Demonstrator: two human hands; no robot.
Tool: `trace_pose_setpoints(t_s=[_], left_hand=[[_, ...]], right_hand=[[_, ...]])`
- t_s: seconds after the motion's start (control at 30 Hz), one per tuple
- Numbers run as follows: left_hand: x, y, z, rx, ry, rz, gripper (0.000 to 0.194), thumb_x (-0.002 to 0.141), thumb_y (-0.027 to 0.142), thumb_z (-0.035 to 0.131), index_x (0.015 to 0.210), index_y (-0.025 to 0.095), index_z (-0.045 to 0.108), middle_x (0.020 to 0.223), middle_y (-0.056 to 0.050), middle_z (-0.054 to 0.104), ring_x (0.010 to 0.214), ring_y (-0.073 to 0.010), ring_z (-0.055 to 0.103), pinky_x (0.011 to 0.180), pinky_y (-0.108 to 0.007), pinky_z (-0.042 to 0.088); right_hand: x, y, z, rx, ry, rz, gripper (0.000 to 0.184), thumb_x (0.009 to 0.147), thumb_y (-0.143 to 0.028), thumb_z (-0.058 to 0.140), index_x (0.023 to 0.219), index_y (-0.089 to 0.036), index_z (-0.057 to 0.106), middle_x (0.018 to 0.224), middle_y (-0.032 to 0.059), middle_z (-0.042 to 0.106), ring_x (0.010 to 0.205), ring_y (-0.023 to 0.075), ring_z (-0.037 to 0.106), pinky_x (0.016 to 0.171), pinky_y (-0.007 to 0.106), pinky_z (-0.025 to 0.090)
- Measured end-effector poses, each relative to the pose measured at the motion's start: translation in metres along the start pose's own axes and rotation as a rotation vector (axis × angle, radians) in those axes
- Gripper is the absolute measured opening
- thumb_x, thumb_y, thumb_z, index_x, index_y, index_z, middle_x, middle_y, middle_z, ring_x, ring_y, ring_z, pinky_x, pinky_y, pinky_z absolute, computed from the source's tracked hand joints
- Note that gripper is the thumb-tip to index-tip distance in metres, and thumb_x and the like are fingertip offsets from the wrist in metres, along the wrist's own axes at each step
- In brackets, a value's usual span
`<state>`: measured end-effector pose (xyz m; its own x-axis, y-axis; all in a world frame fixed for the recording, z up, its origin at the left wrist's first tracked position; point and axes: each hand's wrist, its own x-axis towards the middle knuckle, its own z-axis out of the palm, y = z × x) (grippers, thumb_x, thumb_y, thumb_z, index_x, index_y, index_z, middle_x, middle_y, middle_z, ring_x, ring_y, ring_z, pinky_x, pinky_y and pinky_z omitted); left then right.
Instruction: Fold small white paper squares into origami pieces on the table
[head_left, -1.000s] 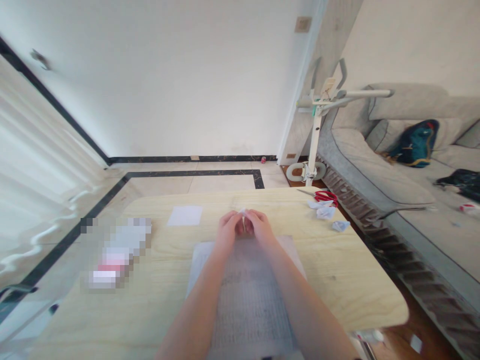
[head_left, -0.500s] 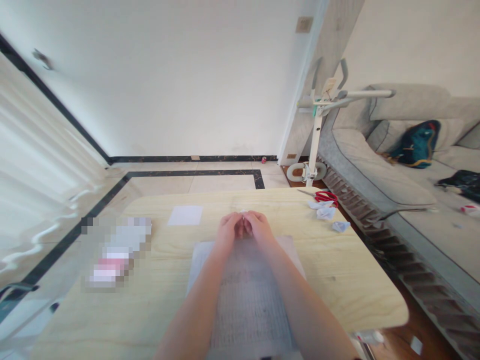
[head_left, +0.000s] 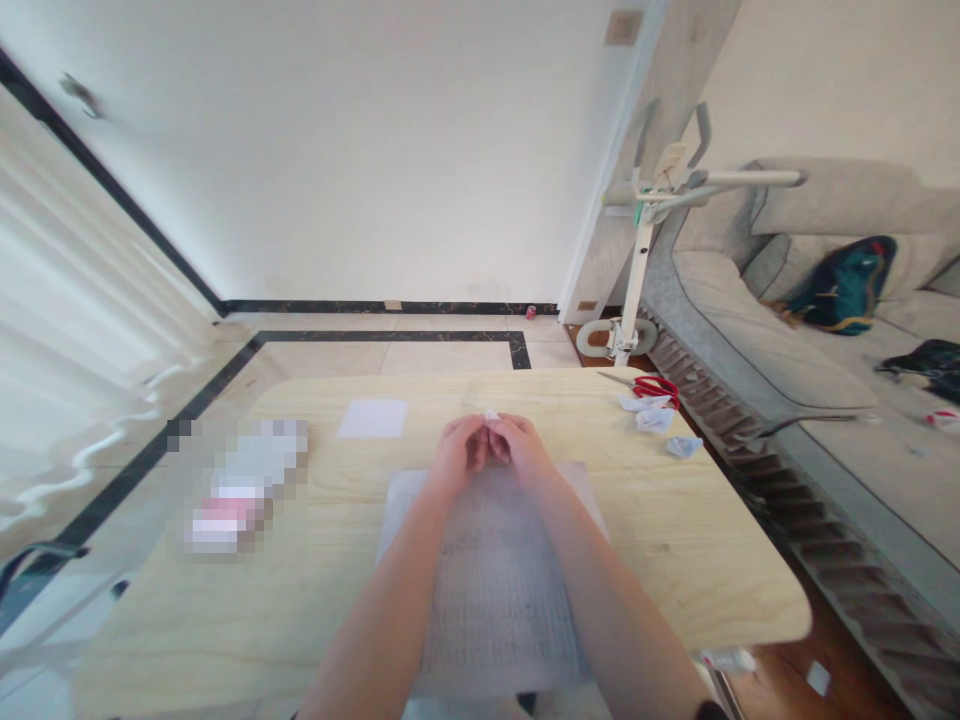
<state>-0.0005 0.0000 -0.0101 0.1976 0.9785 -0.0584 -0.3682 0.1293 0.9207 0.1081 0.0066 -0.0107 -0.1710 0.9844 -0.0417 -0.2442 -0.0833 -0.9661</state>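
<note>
Wooden table (head_left: pixel 690 540) beside grey sofa (head_left: pixel 720 300); fingers (head_left: pixel 508 430) hold paper (head_left: pixel 491 414).

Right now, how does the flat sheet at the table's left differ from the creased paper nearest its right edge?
The flat sheet lies spread out; the creased paper is bent into an uneven shape. The flat sheet looks larger, the creased paper smaller. Both look whitish and rest on the table.

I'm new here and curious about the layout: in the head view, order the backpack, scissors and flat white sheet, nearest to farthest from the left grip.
From the left grip:
1. Flat white sheet: left side of the table.
2. Scissors: near the table's far right corner.
3. Backpack: on the sofa, far right.
</note>
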Motion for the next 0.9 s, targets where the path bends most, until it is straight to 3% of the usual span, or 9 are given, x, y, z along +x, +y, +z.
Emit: trace_pose_setpoints(t_s=[0.33, 0.63, 0.9], left_hand=[[0.0025, -0.0013, 0.0011, -0.012, 0.005, -0.038, 0.035, 0.072, 0.042, 0.054, 0.049, 0.017, 0.047, 0.036, 0.002, 0.043, 0.033, -0.0088, 0.039, 0.037, -0.023, 0.024], [0.0041, -0.0044, -0.0028, -0.135, -0.021, -0.029, 0.039, 0.071, 0.039, 0.054, 0.042, 0.019, 0.037, 0.035, 0.005, 0.031, 0.031, -0.007, 0.034, 0.037, -0.023, 0.022], [0.006, -0.0014, -0.0028, -0.187, 0.044, -0.104, 0.037, 0.069, 0.038, 0.051, 0.046, 0.02, 0.028, 0.036, 0.007, 0.022, 0.03, -0.0062, 0.029, 0.039, -0.023, 0.026]], right_hand=[[-0.0004, 0.0007, 0.0006, 0.036, 0.06, -0.01, 0.027, 0.066, -0.029, 0.055, 0.043, -0.018, 0.047, 0.04, -0.0038, 0.041, 0.037, 0.0068, 0.032, 0.039, 0.022, 0.019], [-0.0008, -0.0003, 0.001, 0.118, 0.017, -0.005, 0.029, 0.067, -0.028, 0.053, 0.04, -0.017, 0.046, 0.038, -0.004, 0.04, 0.035, 0.0069, 0.031, 0.037, 0.023, 0.019], [0.0013, 0.0037, -0.0003, 0.129, 0.018, -0.007, 0.035, 0.072, -0.035, 0.05, 0.041, -0.018, 0.046, 0.037, -0.0038, 0.039, 0.035, 0.0072, 0.031, 0.038, 0.024, 0.02]])
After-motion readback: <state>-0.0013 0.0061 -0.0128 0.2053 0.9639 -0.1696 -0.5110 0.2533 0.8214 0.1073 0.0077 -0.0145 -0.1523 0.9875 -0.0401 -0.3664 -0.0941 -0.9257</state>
